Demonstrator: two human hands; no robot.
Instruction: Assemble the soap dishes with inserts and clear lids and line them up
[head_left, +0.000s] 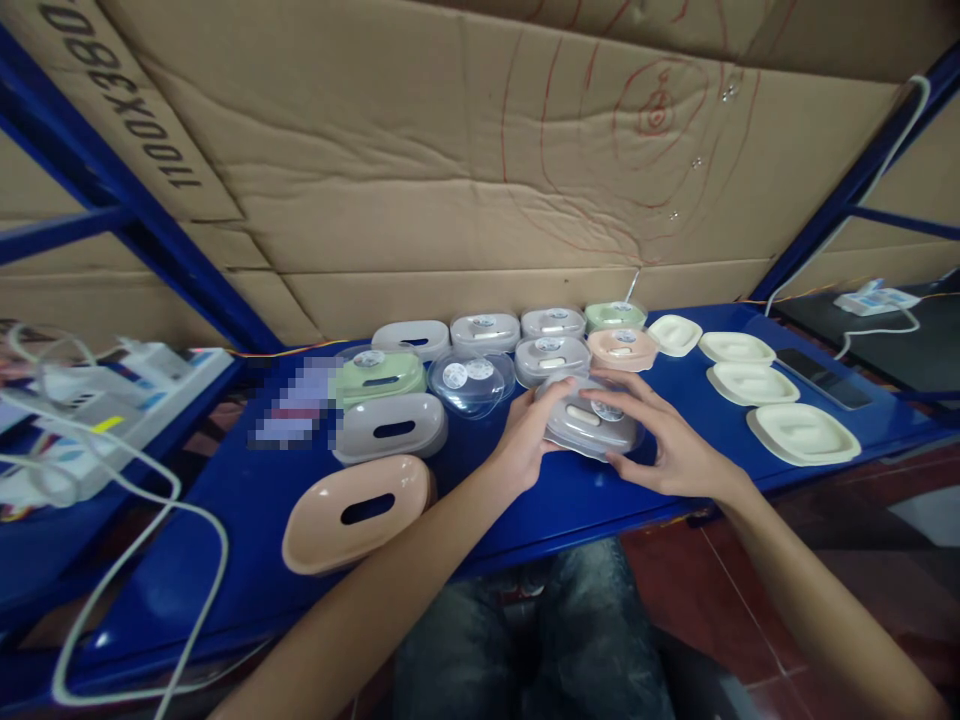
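Both my hands grip a grey oval box with a clear lid (592, 428), close to the front edge of the blue table. My left hand (525, 435) is closed on its left side, and my right hand (664, 430) wraps its right side with fingers over the top. A round sticker shows on the lid, partly under my right fingers. Just beyond it are a lidded grey box (551, 360) and a lidded peach box (621, 350). Clear lids with round stickers (472, 382) lie to the left of my left hand.
Slotted oval pieces in peach (360, 512), grey (390, 428) and green (381, 378) stand at left. Several cream oval pieces (804, 435) and a dark phone (823, 378) lie at right. White cables (225, 545) hang over the left side. Cardboard (420, 150) backs the blue table (495, 530).
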